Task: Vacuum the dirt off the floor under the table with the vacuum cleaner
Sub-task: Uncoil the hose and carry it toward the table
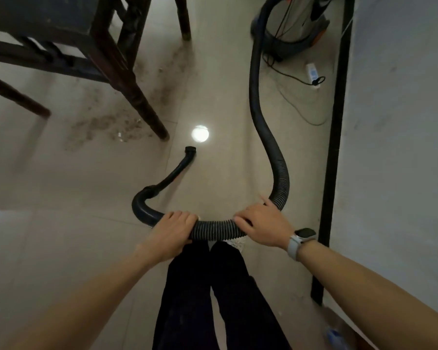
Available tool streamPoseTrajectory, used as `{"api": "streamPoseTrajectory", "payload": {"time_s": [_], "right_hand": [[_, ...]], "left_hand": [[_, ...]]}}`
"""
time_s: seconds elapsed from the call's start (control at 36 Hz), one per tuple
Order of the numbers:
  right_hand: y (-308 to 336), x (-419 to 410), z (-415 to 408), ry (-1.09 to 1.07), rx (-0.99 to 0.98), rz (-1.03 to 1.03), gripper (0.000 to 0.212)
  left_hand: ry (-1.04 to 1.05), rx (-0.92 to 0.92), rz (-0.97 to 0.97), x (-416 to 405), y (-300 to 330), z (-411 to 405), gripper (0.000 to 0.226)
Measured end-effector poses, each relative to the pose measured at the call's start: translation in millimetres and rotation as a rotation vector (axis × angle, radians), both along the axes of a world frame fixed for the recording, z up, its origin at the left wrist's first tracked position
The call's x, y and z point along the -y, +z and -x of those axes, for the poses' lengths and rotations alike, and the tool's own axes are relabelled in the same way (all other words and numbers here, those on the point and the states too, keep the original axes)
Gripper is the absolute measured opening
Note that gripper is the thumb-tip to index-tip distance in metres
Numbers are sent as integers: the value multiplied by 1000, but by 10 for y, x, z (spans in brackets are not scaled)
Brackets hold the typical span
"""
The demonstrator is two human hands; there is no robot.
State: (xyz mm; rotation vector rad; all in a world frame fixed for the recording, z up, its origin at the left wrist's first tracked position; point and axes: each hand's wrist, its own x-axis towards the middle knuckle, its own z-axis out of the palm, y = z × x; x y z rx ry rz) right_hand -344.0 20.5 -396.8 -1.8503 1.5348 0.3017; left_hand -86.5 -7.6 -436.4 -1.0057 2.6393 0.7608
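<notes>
Both hands grip the ribbed vacuum hose (214,229), held level in front of the person's dark trousers (213,294). The left hand (173,229) is curled over the hose where the ribbing meets the rigid black bend; the right hand (261,227) is wrapped around it a little further along, with a smartwatch (302,238) on that wrist.

Ahead of the left hand the rigid black tube curves down to the floor (61,248), and its open nozzle (190,149) rests on the tiles just short of a bright round reflection.

Beyond the nozzle, ahead and left of the hands, scattered dirt (106,127) lies around the dark wooden table leg (137,97) and beneath the frame (the nozzle stands apart from it).

From the right hand the hose loops away to the vacuum cleaner canister (296,24), far ahead beside the wall. A white power strip (312,74) with a black plug lies near it.
</notes>
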Motion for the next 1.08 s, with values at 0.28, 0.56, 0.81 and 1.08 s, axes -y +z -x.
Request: {"api": "streamPoseTrajectory", "payload": {"time_s": [0.28, 0.56, 0.81, 1.08], "right_hand": [[-98, 334, -525, 25, 133, 20, 51], [-262, 141, -364, -5, 144, -18, 83], [-435, 268, -305, -375, 240, -588, 54], [-409, 1300, -1159, -1015, 668, -679, 61]], "left_hand": [[866, -66, -309, 234, -221, -544, 73], [2251, -950, -1213, 608, -134, -451, 38], [1974, -638, -1136, 713, -271, -158, 10], [1393, -624, -856, 298, 275, -202, 32]]}}
